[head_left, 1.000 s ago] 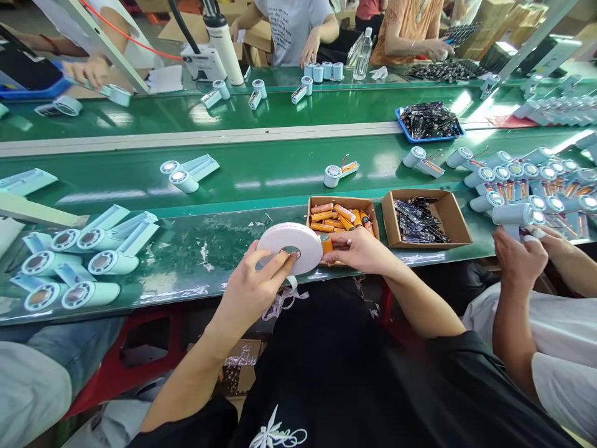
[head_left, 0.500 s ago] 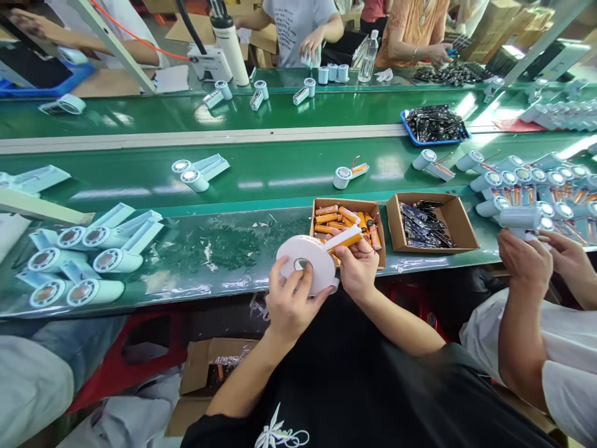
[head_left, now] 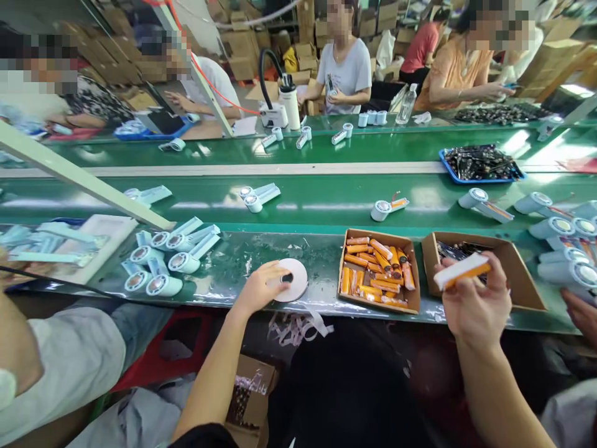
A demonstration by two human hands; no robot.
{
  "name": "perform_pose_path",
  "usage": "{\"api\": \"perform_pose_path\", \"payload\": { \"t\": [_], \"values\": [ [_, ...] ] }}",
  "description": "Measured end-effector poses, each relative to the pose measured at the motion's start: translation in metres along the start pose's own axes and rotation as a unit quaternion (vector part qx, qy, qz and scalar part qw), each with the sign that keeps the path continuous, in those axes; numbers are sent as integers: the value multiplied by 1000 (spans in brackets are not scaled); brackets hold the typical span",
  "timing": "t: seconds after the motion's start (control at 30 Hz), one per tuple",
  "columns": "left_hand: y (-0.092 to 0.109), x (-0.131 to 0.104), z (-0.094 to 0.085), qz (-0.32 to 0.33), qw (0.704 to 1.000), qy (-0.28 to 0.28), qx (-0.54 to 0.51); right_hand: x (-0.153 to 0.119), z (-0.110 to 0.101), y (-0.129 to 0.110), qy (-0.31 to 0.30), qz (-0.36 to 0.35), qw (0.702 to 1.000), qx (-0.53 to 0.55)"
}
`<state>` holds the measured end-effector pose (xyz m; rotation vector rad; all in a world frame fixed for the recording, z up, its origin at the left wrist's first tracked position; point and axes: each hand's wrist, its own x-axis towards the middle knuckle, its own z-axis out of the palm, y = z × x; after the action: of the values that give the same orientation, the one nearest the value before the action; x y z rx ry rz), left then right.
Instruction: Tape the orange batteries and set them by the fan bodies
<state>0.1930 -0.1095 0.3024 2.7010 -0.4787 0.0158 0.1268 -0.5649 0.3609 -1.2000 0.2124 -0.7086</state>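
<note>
My left hand (head_left: 263, 287) grips the white roll of tape (head_left: 298, 283), which rests on the bench near its front edge, a finger at its centre hole. In my right hand (head_left: 478, 311) is an orange cylindrical battery (head_left: 473, 269) with a strip of white tape along its upper side. The hand is raised in front of a cardboard box (head_left: 522, 289) of dark flat parts, partly hiding it. Between my hands stands a shallow cardboard box (head_left: 380, 306) full of orange batteries. A loose end of tape (head_left: 319, 323) hangs over the bench edge.
Several light-blue fan housings (head_left: 163, 285) lie left of my left hand, and more (head_left: 566, 270) are piled at the right. Others sit on the green conveyor (head_left: 317, 205). A co-worker's hand (head_left: 581, 314) is close at the right. A slanted metal post (head_left: 93, 177) crosses the left side.
My hands have moved apart. The tape roll has been lowered left onto the bench, and my right hand has carried the battery, now with white tape on it, to the right. The view has tilted up.
</note>
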Motion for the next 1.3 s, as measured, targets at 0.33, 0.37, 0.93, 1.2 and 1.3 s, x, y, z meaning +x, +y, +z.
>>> {"api": "perform_pose_path", "payload": {
  "t": [0.33, 0.37, 0.93, 1.2, 1.3],
  "values": [
    [-63, 226, -64, -186, 966, 10, 177, -19, -44, 2, 34, 75, 994, -65],
    [-63, 233, -65, -178, 967, -4, 183, -18, -52, 0, 40, 77, 993, -83],
    [48, 293, 9, 112, 967, -197, 113, 136, 192, 110, -430, -58, 811, -392],
    [50, 302, 10, 69, 977, -188, 69, 131, 206, 138, -488, -82, 687, -532],
    [54, 301, 11, 54, 983, -170, 46, 128, 207, 138, -499, -93, 634, -583]
  ]
}}
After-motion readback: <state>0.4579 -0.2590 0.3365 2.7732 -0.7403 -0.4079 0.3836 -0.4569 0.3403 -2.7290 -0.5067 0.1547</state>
